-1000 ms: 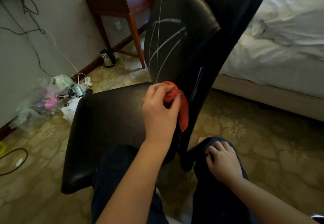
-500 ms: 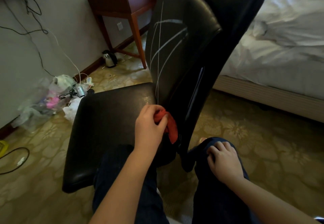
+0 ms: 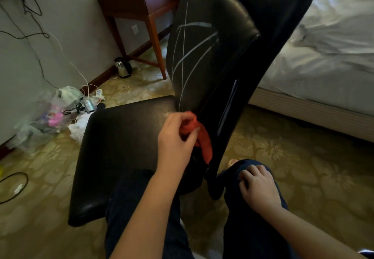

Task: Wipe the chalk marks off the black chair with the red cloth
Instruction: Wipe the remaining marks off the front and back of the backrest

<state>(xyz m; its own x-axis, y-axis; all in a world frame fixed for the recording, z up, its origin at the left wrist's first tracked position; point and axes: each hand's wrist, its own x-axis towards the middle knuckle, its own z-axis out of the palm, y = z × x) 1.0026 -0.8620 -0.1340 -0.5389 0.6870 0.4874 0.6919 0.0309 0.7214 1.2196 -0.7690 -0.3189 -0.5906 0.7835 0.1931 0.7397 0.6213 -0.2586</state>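
Note:
The black chair [image 3: 121,147] stands in front of me, its backrest [image 3: 232,36] rising toward the upper right. White chalk marks [image 3: 189,56] cross the front of the backrest in several long lines. My left hand [image 3: 175,139] grips the bunched red cloth [image 3: 199,135] at the foot of the backrest, where it meets the seat. A tail of cloth hangs down below my fingers. My right hand [image 3: 257,190] rests on my right knee with its fingers loosely curled, holding nothing.
A wooden side table [image 3: 141,1] stands behind the chair by the wall, a kettle [image 3: 123,67] beneath it. Plastic bags and clutter [image 3: 50,115] lie at the left, a cable [image 3: 12,185] on the carpet. A white bed [image 3: 323,56] fills the right.
My left hand dropped with the cloth from the lower backrest toward the seat, then came back up a little to the backrest's foot. My right hand stayed on my knee.

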